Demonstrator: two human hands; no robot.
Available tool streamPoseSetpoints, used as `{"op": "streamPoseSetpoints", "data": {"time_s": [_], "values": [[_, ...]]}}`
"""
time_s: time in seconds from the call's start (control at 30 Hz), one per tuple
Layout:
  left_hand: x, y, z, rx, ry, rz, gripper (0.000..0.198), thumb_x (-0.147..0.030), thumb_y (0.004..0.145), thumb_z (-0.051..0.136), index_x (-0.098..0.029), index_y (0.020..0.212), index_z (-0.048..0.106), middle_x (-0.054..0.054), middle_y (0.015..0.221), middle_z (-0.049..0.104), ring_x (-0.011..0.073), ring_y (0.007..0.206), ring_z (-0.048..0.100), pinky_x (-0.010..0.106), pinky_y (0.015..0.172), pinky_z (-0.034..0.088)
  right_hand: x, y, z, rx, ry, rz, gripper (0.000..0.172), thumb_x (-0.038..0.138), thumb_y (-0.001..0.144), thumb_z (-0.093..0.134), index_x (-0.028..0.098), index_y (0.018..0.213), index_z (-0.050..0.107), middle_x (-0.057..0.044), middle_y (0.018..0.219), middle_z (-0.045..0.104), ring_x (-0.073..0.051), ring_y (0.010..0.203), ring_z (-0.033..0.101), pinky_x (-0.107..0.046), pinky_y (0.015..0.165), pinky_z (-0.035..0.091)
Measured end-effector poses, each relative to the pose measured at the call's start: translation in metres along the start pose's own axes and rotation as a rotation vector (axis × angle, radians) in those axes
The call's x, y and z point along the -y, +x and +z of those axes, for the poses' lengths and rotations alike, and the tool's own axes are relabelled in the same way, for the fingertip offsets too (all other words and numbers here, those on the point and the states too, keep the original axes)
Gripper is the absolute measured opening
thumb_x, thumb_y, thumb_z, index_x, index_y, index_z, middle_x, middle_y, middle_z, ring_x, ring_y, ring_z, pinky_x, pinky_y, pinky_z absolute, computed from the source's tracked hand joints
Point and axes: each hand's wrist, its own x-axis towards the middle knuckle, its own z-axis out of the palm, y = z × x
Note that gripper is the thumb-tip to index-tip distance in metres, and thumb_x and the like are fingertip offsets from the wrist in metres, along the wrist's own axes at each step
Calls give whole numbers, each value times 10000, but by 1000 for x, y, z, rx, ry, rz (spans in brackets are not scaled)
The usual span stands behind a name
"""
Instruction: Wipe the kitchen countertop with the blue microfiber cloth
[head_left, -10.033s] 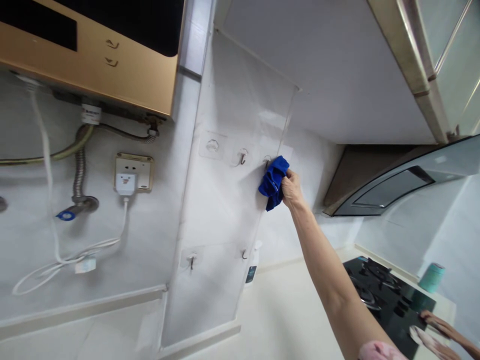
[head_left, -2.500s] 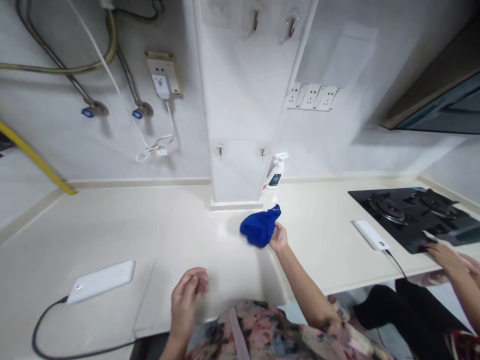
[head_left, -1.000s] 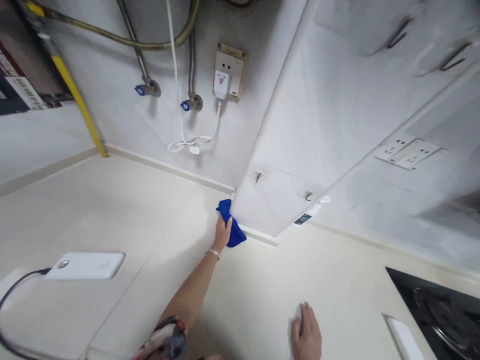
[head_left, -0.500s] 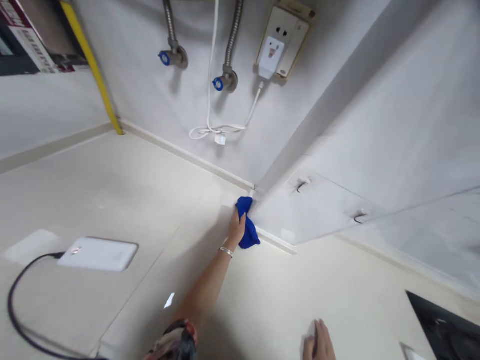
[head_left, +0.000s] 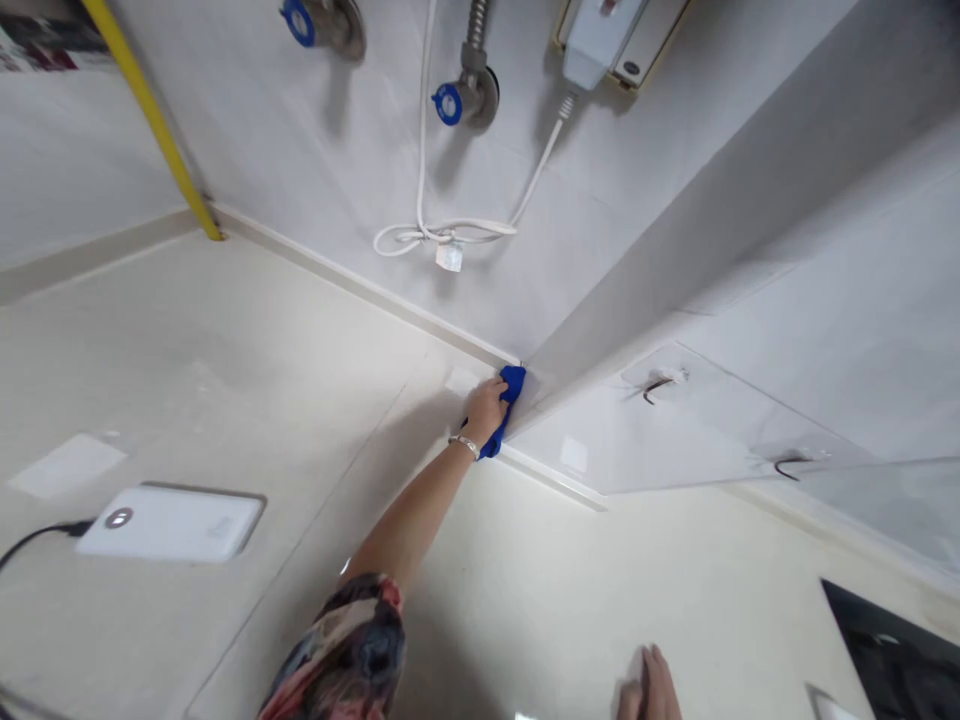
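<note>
My left hand [head_left: 487, 408], with a bracelet at the wrist, is closed on a blue cloth [head_left: 513, 382]. It presses the cloth into the corner where the pale countertop [head_left: 360, 560] meets the grey-white wall pillar [head_left: 600, 320]. Part of the cloth is hidden under the fingers and palm. At the bottom edge, my right hand [head_left: 654, 688] rests on the countertop with its fingers stretched out and close together. Only those fingers show, and nothing is seen in them.
A white power bank [head_left: 172, 522] with a black cable lies at the left. Above are a yellow pipe [head_left: 150, 110], blue-handled valves [head_left: 454, 103], a looped white cord [head_left: 465, 232] and a plug [head_left: 600, 45]. Hooks [head_left: 660, 388] stick out at the right, above a black glossy panel [head_left: 900, 650].
My left hand has pushed the cloth farther into the corner, and less of the cloth shows. The view has moved closer to the wall. My right hand stays nearly in place.
</note>
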Motion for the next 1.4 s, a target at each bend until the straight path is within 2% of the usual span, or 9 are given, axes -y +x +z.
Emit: {"op": "streamPoseSetpoints", "data": {"time_s": [0.17,0.3,0.57,0.73,0.9,1.03,1.2,1.3,1.4], "values": [[3,7,5,8,-6,25,343,-41,845,577,-142,1111,768,133,1442,646,313,1329,594,453,1230,430,1,-2,-5,49,-10,19,726,613,1052,330,127,1557,518,-226,1435,632,-413,1318,619,-638,1071,550],[7,-7,-2,29,-7,84,293,-53,845,578,-151,1044,768,111,1417,661,301,1293,612,434,1217,451,1,-2,-6,58,5,17,615,506,1073,376,100,1494,564,-236,1471,614,-403,1374,585,-640,1120,519],[-2,-69,-18,55,165,73,273,-33,856,535,-161,979,742,126,1412,652,284,1245,629,415,1180,478,-1,-2,0,18,14,14,561,455,1069,392,84,1433,606,-237,1455,623,-360,1380,582,-596,1140,507],[-6,-112,-16,2,259,37,348,-87,913,504,-161,1168,729,178,1486,579,347,1227,611,513,1147,487,-5,-2,8,-18,19,-20,550,429,1065,400,77,1440,597,-246,1457,616,-351,1380,573,-585,1133,507],[-3,-152,-11,20,495,-58,420,-117,961,433,-140,1295,686,230,1450,570,367,1164,604,495,983,557,-2,-1,10,-45,45,-21,506,371,1054,419,99,1441,597,-223,1469,617,-331,1389,567,-579,1144,504],[-15,-167,3,41,591,-22,478,-81,959,326,-59,1272,687,303,1331,595,405,1180,572,530,959,528,4,0,11,-69,39,9,495,346,1037,425,113,1436,602,-206,1478,615,-325,1400,554,-571,1161,492],[-42,-179,36,137,619,99,499,-51,941,297,26,1228,698,361,1235,606,445,1214,534,615,979,470,4,2,14,-75,13,2,494,330,1022,423,110,1425,608,-205,1465,625,-324,1386,561,-564,1158,492],[-58,-200,56,243,589,225,522,-30,936,333,-78,1276,726,290,1408,584,387,1222,533,560,991,482,2,2,15,-84,1,-8,490,332,1017,421,97,1399,618,-213,1451,630,-325,1376,565,-556,1151,494],[-70,-233,72,375,568,357,561,-12,928,399,-256,1288,755,113,1525,578,314,1216,540,456,979,500,2,3,14,-86,6,-13,487,325,1016,421,99,1404,610,-208,1447,632,-318,1374,562,-549,1154,493]]}}
